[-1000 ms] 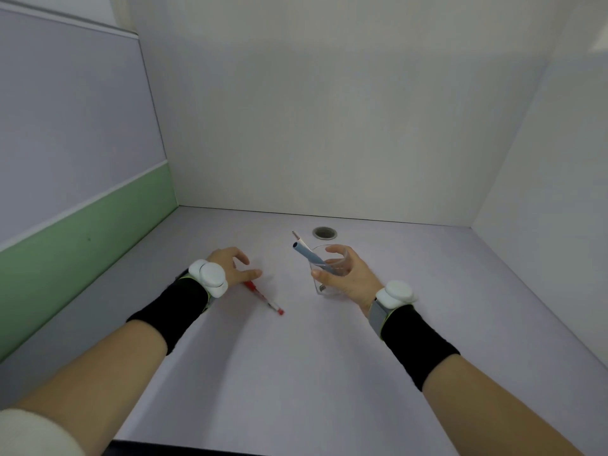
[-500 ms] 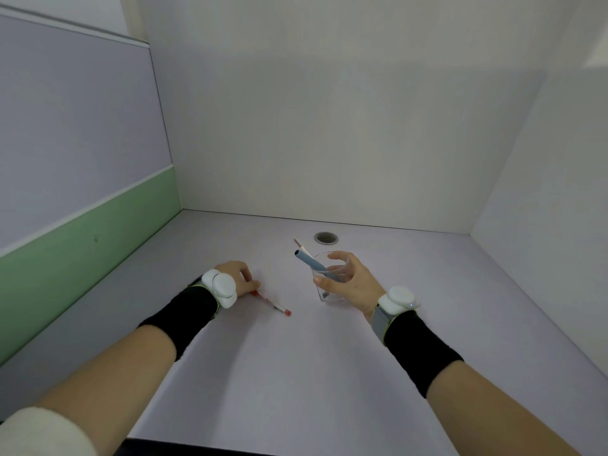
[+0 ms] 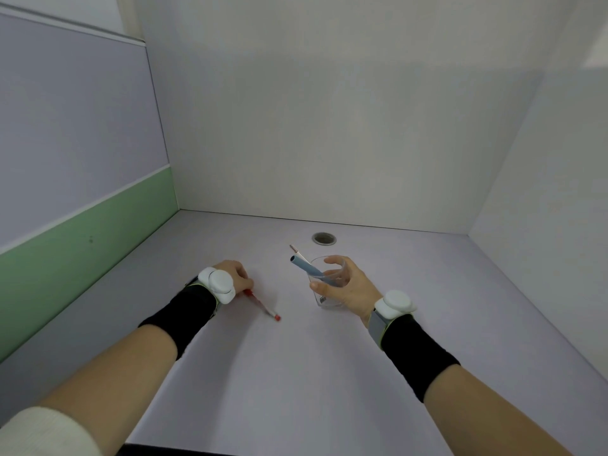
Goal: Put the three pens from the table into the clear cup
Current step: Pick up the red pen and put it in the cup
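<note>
The left hand (image 3: 235, 274) curls its fingers onto the top of the red pen (image 3: 262, 306), whose axis runs toward five o'clock on the table (image 3: 296, 373), while the right hand (image 3: 345, 286) loosely cups the clear cup (image 3: 324, 292) at three o'clock, two pens inside.

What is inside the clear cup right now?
Two pens lean out of the clear cup: a blue pen and a thin pale pen. The right hand hides part of the cup.
</note>
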The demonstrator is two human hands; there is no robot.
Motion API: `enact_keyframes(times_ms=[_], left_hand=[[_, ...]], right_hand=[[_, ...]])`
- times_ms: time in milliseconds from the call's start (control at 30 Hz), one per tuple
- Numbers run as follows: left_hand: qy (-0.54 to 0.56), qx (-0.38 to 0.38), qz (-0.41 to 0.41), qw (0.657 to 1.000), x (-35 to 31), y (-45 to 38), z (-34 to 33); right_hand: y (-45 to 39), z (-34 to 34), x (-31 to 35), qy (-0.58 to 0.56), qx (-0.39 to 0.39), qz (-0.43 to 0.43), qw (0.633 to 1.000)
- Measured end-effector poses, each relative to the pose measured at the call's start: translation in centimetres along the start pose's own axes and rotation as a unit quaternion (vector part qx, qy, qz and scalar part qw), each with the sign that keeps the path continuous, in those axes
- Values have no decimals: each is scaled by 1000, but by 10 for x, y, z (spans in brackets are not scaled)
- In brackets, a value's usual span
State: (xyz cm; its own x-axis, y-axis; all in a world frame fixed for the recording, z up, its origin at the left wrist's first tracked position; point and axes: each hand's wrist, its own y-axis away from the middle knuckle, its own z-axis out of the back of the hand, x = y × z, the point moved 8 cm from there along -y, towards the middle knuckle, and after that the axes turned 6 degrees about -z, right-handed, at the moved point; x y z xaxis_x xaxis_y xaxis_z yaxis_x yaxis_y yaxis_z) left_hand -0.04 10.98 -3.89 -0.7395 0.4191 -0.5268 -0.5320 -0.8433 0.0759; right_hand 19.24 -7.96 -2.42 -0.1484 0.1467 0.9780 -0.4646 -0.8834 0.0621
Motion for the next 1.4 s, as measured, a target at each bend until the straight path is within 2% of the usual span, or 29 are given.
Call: enact_keyframes(times_ms=[267, 333, 433, 533, 667, 833, 900, 1000, 1200, 1400], left_hand=[[15, -14, -4, 1000, -1, 2, 6], [58, -26, -6, 998, 0, 1, 8], [182, -50, -4, 982, -1, 1, 14], [307, -97, -9, 947, -13, 3, 33], [441, -153, -42, 883, -29, 1, 60], [545, -225, -121, 799, -53, 7, 88], [555, -237, -147, 784, -63, 11, 95], [523, -224, -187, 801, -84, 17, 97], [363, -166, -273, 875, -131, 30, 89], [293, -91, -306, 901, -159, 40, 70]], right_hand=[[1, 3, -1, 7, -3, 0, 1000], [1, 3, 0, 7, -3, 0, 1000], [1, 3, 0, 4, 1, 1, 1000], [1, 4, 1, 3, 1, 2, 1000], [0, 4, 1, 4, 1, 4, 1000], [-2, 0, 1, 5, 6, 7, 1000], [-2, -2, 2, 5, 12, 7, 1000], [-1, -6, 5, 6, 23, 8, 1000], [2, -13, 10, 17, 37, 12, 999], [3, -19, 15, 45, 45, 16, 998]])
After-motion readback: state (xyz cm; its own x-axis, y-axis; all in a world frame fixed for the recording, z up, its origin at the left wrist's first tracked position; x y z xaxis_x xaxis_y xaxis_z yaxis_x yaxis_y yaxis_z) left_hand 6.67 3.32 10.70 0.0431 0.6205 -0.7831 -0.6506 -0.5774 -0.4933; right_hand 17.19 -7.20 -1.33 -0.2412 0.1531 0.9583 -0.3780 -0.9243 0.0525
